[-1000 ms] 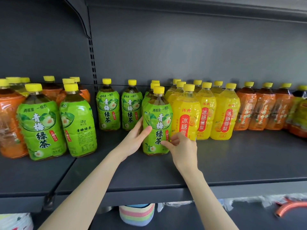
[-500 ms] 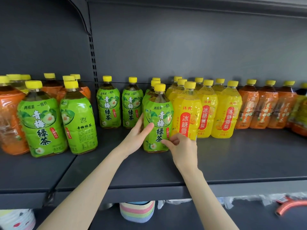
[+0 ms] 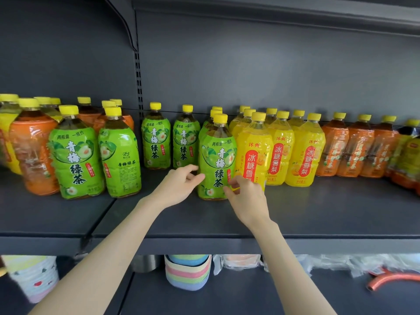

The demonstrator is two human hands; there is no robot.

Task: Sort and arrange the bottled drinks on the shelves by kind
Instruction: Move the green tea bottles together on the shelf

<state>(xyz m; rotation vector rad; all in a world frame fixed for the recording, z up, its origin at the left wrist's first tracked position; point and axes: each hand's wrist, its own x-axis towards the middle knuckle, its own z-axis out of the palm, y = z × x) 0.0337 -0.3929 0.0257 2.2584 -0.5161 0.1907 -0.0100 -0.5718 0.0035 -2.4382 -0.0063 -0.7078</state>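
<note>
Along the dark shelf [image 3: 318,214] we read the bottles from nine o'clock across. At the far left edge stand yellow-label bottles [image 3: 6,137], with an orange-label bottle [image 3: 34,155] just in front of them. Next comes a left pair of green tea bottles [image 3: 75,155] at the front of that bay, and more orange bottles [image 3: 89,115] crowd behind. Past the slotted post [image 3: 137,87], a back pair of green tea bottles [image 3: 155,142] stands deeper in, near the rear wall. The left hand [image 3: 179,185] sits at eight o'clock of the front green tea bottle [image 3: 217,160]. Its fingers [image 3: 191,172] are loosely curled and hold nothing, the thumb tip is just at the bottle's flank, and the hand hides the foot of one back bottle. The front green tea bottle stands upright at the head of a file of green ones, just beside the yellow pear-drink bottles [image 3: 280,151] at its three o'clock. The right hand [image 3: 246,196] lies at its five o'clock, fingers bent with their tips on the label. Whether they pinch it we cannot tell. That hand covers the base of the nearest yellow bottle. Further right runs an orange row [image 3: 354,153], then a dark-label bottle [image 3: 409,151]. On the lower shelf [image 3: 272,298], at six o'clock, sit a patterned tub [image 3: 34,280], a striped stack [image 3: 187,273] and an orange hose [image 3: 391,281].
</note>
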